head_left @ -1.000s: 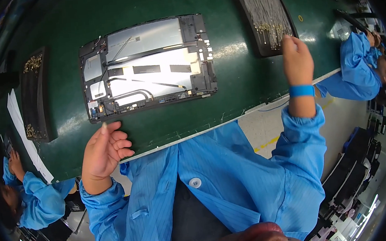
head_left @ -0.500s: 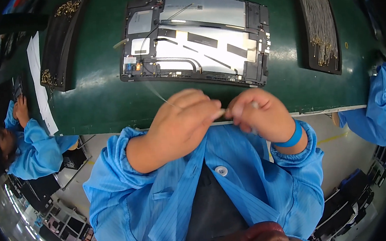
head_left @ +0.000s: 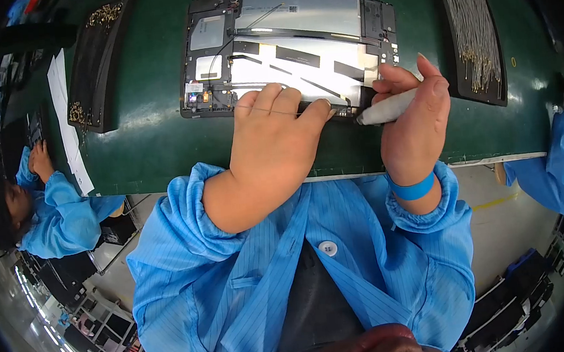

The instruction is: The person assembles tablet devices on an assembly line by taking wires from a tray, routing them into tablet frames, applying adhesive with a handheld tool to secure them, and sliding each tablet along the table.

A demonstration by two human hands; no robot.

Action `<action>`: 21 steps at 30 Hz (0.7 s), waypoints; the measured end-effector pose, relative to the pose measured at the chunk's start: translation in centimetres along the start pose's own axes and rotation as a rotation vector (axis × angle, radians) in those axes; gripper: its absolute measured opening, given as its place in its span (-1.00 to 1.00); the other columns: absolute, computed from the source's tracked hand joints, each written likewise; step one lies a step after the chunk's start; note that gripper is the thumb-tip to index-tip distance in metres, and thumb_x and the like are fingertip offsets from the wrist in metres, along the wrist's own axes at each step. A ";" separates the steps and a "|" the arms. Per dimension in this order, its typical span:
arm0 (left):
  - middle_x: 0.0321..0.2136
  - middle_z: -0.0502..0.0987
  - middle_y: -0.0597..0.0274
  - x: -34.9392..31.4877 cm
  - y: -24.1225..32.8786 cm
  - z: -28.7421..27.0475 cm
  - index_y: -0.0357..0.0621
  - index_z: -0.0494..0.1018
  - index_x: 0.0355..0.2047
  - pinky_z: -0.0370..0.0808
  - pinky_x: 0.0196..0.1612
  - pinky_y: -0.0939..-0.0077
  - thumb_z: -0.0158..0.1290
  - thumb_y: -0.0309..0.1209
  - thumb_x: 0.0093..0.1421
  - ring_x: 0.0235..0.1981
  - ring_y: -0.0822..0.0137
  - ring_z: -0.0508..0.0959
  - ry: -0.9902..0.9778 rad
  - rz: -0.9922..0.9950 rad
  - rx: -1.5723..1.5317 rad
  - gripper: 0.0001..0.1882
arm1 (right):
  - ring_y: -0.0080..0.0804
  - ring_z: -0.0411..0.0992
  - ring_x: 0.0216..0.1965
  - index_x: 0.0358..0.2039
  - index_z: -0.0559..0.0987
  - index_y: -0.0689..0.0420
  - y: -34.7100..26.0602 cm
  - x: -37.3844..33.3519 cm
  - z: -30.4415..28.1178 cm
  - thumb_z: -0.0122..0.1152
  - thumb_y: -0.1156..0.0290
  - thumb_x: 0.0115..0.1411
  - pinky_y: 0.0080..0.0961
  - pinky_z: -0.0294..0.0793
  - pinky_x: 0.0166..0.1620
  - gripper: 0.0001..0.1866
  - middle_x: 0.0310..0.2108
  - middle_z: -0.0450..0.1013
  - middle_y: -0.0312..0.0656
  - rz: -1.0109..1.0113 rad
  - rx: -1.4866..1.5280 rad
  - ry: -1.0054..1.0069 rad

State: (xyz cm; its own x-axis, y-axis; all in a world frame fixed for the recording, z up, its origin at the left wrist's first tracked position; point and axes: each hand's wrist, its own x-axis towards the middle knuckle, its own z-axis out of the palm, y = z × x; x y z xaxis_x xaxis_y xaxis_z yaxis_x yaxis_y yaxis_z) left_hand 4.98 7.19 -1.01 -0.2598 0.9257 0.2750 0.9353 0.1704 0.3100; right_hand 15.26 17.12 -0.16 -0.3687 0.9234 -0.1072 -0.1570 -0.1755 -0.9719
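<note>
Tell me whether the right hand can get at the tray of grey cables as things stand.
Probably yes: the right hand has only green tabletop between it and the tray, though it holds a pale, dark-tipped tool that may hinder picking up cables.

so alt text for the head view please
A person's left hand, a thin cable across it, is over the near edge of an opened, black-framed device; the right hand, with a pale tapered object, is at its near right corner. The device lies on a green table between a left cable tray and right cable tray.
</note>
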 end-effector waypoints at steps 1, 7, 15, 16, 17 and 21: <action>-0.58 0.33 0.29 0.0 0.0 0.0 -0.06 0.43 -0.47 0.20 -0.36 0.43 0.04 -0.44 -0.19 -0.43 0.29 0.35 0.000 0.001 0.001 -0.82 | -0.53 0.26 -0.45 -0.18 0.19 0.25 0.5 0.1 -0.1 -0.26 0.10 0.12 -0.61 0.27 -0.36 -0.56 -0.40 0.37 -0.09 -0.071 -0.040 -0.012; -0.55 0.33 0.23 -0.3 0.0 0.2 -0.07 0.40 -0.46 0.18 -0.31 0.43 -0.11 -0.46 -0.20 -0.38 0.29 0.33 -0.027 0.020 0.044 -0.78 | -0.54 0.26 -0.42 -0.21 0.20 0.25 2.1 0.1 -0.1 -0.25 0.18 0.13 -0.62 0.25 -0.31 -0.62 -0.38 0.37 -0.08 -0.310 -0.112 -0.100; -0.55 0.34 0.22 -0.2 0.2 0.1 -0.11 0.40 -0.43 0.18 -0.31 0.44 -0.13 -0.46 -0.20 -0.38 0.28 0.33 -0.036 0.023 0.050 -0.75 | -0.55 0.26 -0.41 -0.24 0.21 0.22 2.7 0.1 -0.5 -0.21 0.25 0.13 -0.64 0.26 -0.31 -0.70 -0.38 0.38 -0.11 -0.449 -0.214 -0.234; -0.55 0.34 0.22 -0.3 0.1 0.1 -0.11 0.40 -0.43 0.18 -0.31 0.44 -0.13 -0.46 -0.20 -0.38 0.28 0.33 -0.035 0.022 0.052 -0.75 | -0.55 0.27 -0.40 -0.24 0.21 0.22 2.7 0.1 -0.5 -0.21 0.25 0.12 -0.64 0.27 -0.31 -0.70 -0.38 0.38 -0.12 -0.433 -0.188 -0.244; -0.54 0.34 0.23 -0.4 0.1 0.3 -0.11 0.40 -0.42 0.18 -0.31 0.44 -0.14 -0.46 -0.20 -0.38 0.28 0.33 -0.018 0.025 0.044 -0.74 | -0.55 0.27 -0.40 -0.25 0.21 0.21 2.7 0.1 -0.5 -0.20 0.24 0.12 -0.64 0.27 -0.30 -0.70 -0.39 0.38 -0.12 -0.417 -0.162 -0.253; -0.54 0.34 0.24 -0.4 -0.1 0.4 -0.11 0.40 -0.39 0.17 -0.30 0.45 -0.14 -0.45 -0.19 -0.37 0.29 0.33 0.006 0.031 0.024 -0.73 | -0.53 0.29 -0.44 -0.24 0.20 0.21 2.8 0.2 -0.7 -0.20 0.26 0.12 -0.62 0.29 -0.34 -0.71 -0.40 0.39 -0.12 -0.483 -0.226 -0.271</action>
State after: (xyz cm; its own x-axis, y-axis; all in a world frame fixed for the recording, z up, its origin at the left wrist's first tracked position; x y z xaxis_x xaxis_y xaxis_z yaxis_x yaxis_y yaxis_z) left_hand 5.12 6.93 -1.47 -0.2319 0.9285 0.2899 0.9484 0.1496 0.2796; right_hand 15.34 17.08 -3.00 -0.5292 0.7554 0.3863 -0.1767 0.3471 -0.9210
